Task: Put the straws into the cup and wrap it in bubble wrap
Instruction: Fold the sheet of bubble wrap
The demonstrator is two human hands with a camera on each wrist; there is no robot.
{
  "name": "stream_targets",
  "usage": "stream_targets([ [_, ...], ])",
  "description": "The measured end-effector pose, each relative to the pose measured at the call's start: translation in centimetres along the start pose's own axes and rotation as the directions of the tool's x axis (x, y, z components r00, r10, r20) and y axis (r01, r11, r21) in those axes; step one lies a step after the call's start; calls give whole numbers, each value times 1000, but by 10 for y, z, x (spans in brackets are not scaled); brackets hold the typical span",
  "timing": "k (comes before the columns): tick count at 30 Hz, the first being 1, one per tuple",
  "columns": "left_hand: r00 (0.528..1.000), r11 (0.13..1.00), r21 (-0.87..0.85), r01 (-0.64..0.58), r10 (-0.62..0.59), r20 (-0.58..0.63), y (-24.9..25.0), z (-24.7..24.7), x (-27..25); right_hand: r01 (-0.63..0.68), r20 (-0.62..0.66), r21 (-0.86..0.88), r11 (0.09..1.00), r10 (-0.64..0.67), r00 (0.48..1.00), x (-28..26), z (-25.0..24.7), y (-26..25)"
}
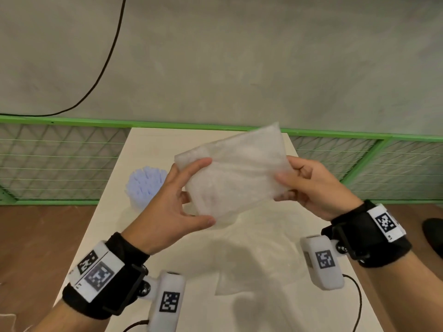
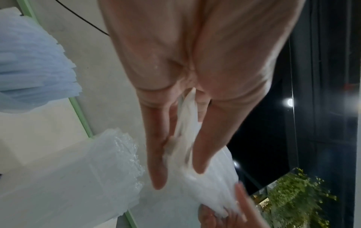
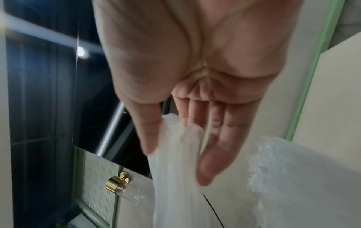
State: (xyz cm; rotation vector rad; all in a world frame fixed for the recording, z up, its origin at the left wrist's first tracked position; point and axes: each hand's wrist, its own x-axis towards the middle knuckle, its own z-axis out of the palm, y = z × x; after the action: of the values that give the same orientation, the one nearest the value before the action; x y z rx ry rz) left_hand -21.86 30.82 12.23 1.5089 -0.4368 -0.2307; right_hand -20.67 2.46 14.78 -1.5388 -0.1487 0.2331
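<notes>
I hold a translucent sheet of bubble wrap [image 1: 239,173] in the air above the white table [image 1: 148,236]. My left hand [image 1: 191,192] pinches its left edge between thumb and fingers. My right hand [image 1: 285,185] pinches the right edge. A bunch of pale blue straws [image 1: 146,185] stands upright on the table to the left, apparently in a clear cup, apart from both hands. In the left wrist view the left hand [image 2: 179,177] clamps the sheet [image 2: 210,185], with the straws [image 2: 29,69] at the far left. In the right wrist view the right hand [image 3: 175,163] grips the sheet [image 3: 175,192].
More bubble wrap [image 1: 251,255] lies flat on the table under my hands. A green-framed mesh fence [image 1: 60,164] runs behind the narrow table, and a black cable [image 1: 107,56] hangs on the wall. Brown floor [image 1: 36,248] lies on both sides of the table.
</notes>
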Motion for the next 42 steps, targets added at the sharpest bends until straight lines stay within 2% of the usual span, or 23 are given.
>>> stream_targets([
  [6, 999, 997, -83, 2, 2, 43, 4, 1, 2, 45, -161, -120, 992, -65, 985, 9, 2, -8],
  [10, 999, 1000, -11, -24, 24, 45, 7, 1, 6, -31, -102, -9, 999, 30, 994, 18, 2, -13],
  [12, 997, 999, 31, -26, 24, 73, 8, 5, 9, -51, -163, 35, 998, 56, 985, 27, 11, -17],
  [13, 995, 999, 41, -29, 25, 93, 9, 8, 10, -44, -262, -30, 999, 35, 964, 34, 16, -17],
  [15, 993, 998, 45, -38, 32, 116, 9, 10, 12, -30, -464, -234, 972, -84, 882, 44, 24, -16],
  [17, 991, 998, 41, -41, 36, 129, 10, 9, 11, 38, -479, -405, 914, -247, 842, 50, 24, -10],
  [19, 990, 998, 36, -50, 45, 134, 10, 8, 10, 110, -447, -464, 879, -339, 828, 52, 21, -7],
  [21, 991, 997, 14, -72, 70, 115, 10, 6, 10, 223, -452, -324, 920, -357, 818, 54, 18, -7],
  [22, 993, 997, -7, -82, 82, 89, 9, 5, 10, 267, -474, -155, 951, -309, 825, 52, 16, -7],
  [23, 994, 995, -30, -94, 95, 51, 8, 3, 10, 272, -474, 64, 960, -210, 855, 48, 15, -6],
  [25, 989, 987, -64, -145, 144, -31, 5, 3, 9, 171, -349, 381, 909, -29, 936, 36, 18, 5],
  [26, 983, 982, -73, -174, 168, -72, 3, 6, 9, 82, -243, 454, 887, 35, 969, 30, 23, 14],
  [28, 971, 977, -70, -202, 190, -145, -4, 17, 11, -49, -72, 480, 876, 94, 993, 21, 43, 31],
  [29, 968, 977, -66, -204, 191, -161, -7, 24, 12, -60, -50, 463, 885, 93, 994, 19, 53, 36],
  [33, 964, 961, -164, -222, 191, -187, -14, 31, 5, 16, -142, 369, 929, 40, 989, 19, 57, 33],
  [35, 968, 951, -261, -166, 107, -226, -11, 13, -1, -8, -92, 289, 957, 36, 995, 16, 41, 32],
  [37, 989, 959, -285, 4, -45, -140, -7, -5, -3, -75, 24, 132, 988, 72, 997, 12, 28, 32],
  [39, 985, 968, -181, 173, -171, 24, -3, -12, 1, -133, 143, -19, 991, 134, 981, 9, 22, 30],
  [41, 973, 973, -86, 215, -207, 99, -1, -8, 5, -144, 198, -110, 983, 164, 967, 9, 20, 26],
  [42, 975, 975, -70, 210, -204, 91, -1, -7, 6, -143, 203, -118, 983, 165, 965, 10, 19, 24],
])
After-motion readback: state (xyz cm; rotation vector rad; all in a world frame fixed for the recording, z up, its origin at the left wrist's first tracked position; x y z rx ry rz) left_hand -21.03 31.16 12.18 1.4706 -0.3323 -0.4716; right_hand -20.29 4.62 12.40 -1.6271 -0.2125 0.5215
